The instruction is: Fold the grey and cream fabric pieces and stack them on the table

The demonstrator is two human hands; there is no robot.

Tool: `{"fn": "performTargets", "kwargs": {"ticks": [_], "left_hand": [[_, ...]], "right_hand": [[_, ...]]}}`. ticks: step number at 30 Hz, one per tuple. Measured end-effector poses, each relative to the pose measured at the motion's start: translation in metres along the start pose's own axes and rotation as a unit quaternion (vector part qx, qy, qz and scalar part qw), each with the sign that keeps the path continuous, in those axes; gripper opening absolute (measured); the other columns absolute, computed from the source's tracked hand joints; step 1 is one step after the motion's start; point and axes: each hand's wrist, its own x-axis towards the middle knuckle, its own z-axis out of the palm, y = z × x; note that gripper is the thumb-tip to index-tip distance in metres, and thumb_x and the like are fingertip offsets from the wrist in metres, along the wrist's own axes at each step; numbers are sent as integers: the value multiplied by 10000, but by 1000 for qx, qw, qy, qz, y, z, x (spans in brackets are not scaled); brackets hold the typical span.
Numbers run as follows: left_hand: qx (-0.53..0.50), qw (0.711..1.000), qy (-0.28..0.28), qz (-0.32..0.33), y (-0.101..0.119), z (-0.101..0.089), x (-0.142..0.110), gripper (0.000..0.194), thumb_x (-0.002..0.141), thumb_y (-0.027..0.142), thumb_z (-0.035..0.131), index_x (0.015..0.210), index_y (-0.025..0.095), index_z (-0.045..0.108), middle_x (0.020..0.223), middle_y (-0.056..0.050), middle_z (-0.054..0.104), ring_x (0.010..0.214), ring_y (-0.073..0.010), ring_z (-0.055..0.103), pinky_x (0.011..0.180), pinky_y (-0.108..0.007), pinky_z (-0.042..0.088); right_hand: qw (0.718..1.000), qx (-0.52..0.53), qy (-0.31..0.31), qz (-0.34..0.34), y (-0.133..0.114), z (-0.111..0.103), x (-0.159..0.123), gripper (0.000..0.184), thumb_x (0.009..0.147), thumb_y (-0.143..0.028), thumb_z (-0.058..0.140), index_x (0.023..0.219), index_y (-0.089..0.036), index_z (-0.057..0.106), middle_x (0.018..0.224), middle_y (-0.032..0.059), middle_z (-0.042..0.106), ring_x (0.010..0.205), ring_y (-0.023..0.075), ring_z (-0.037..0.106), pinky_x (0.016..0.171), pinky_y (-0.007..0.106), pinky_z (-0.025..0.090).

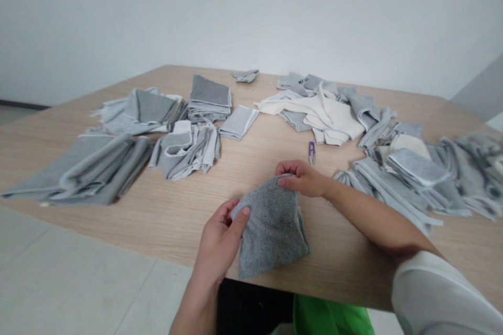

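A folded dark grey cloth (271, 230) is held between my two hands at the front edge of the table, its lower corner hanging near the edge. My left hand (223, 235) grips its left side, thumb on top and fingers behind. At the upper right corner, my right hand (301, 178) pinches the fabric between thumb and fingers. Just beyond my right hand lie small thread snips (312, 152) with purple handles.
Left on the wooden table (251, 167) are a stack of folded grey cloths (209, 97), a crumpled grey cloth (188, 149) and a large folded cloth (90, 167). Cream and grey fabric pieces (322, 112) lie at the back; more grey cloths (416, 172) crowd the right.
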Motion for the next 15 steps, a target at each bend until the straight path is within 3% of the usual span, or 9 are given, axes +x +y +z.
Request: {"fn": "performTargets", "kwargs": {"ticks": [3, 6, 10, 12, 15], "left_hand": [[-9, 999, -46, -4, 3, 0, -2, 387, 767, 455, 691, 1042, 183, 674, 868, -28, 704, 844, -195, 644, 760, -289, 485], [-26, 997, -75, -22, 2, -2, -5, 308, 769, 428, 696, 959, 185, 684, 792, -13, 682, 743, -172, 627, 695, -272, 479], [-80, 992, -96, -10, 0, -5, -8, 246, 747, 358, 732, 915, 202, 643, 775, 4, 642, 695, -146, 597, 652, -249, 462], [-127, 984, -122, 9, 1, -6, -8, 344, 733, 378, 744, 1013, 215, 630, 891, -23, 660, 765, -166, 614, 676, -261, 472], [-196, 966, -167, 31, 0, -6, -7, 579, 720, 524, 716, 1192, 211, 600, 1105, -97, 659, 939, -240, 632, 757, -311, 494]], "right_hand": [[1000, 1, -26, -11, 2, 1, -1, 254, 754, -373, 651, 761, -161, 510, 626, -56, 472, 547, 69, 394, 501, 196, 321], [998, 10, -52, -37, 4, 2, -1, 274, 750, -373, 669, 735, -164, 493, 645, -53, 469, 567, 68, 393, 520, 197, 330], [990, 37, -104, -93, -3, 7, -5, 359, 765, -428, 681, 713, -162, 446, 913, 68, 601, 714, 101, 473, 617, 242, 394], [984, 34, -127, -123, -8, 10, -9, 378, 786, -443, 666, 708, -167, 419, 1014, 122, 610, 741, 111, 483, 629, 254, 399], [977, 0, -148, -154, -15, 15, -17, 371, 793, -428, 653, 708, -187, 383, 994, 129, 621, 760, 126, 507, 638, 261, 418]]}}
